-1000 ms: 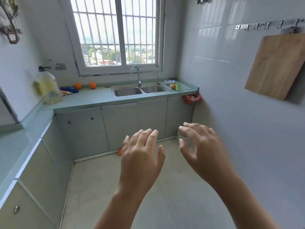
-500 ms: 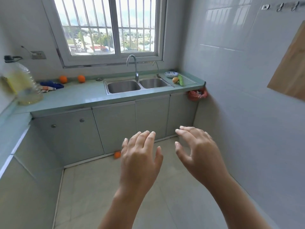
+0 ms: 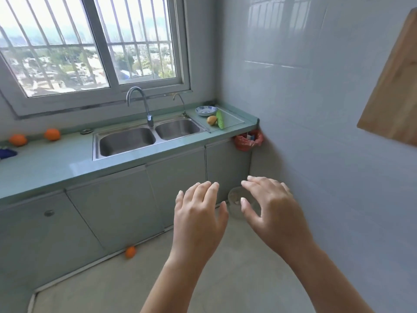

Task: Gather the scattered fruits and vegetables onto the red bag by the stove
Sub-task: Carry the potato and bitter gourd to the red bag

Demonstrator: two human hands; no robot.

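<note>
A: How are the hands held?

B: Both are held out empty, with fingers spread and relaxed. The left hand (image 3: 198,213) and the right hand (image 3: 273,206) are side by side, and nothing is gripped.

A: Where is the produce found?

B: Nearest, an orange (image 3: 130,252) is seen on the floor, below and left of the left hand. Beyond the fingertips, on the table (image 3: 56,161), a yellowish potato (image 3: 211,120) and a green vegetable (image 3: 220,119) are laid side by side. Far to the left, a pair of oranges (image 3: 52,134) is set near the wall.

A: How should they be handled?

B: The oranges are judged light, firm and apt to roll, so each is best cupped round its middle. The green vegetable is judged stiff and is best taken at mid-length.

A: And the red bag?

B: A red bag (image 3: 248,143) is seen hung under the table's end. No stove is shown, so it cannot be told whether this is the bag meant.

A: What is changed?

B: Since a second ago the sink (image 3: 126,141) has been brought nearer, and the oil bottle has been lost from view. The hands have been kept spread.
</note>
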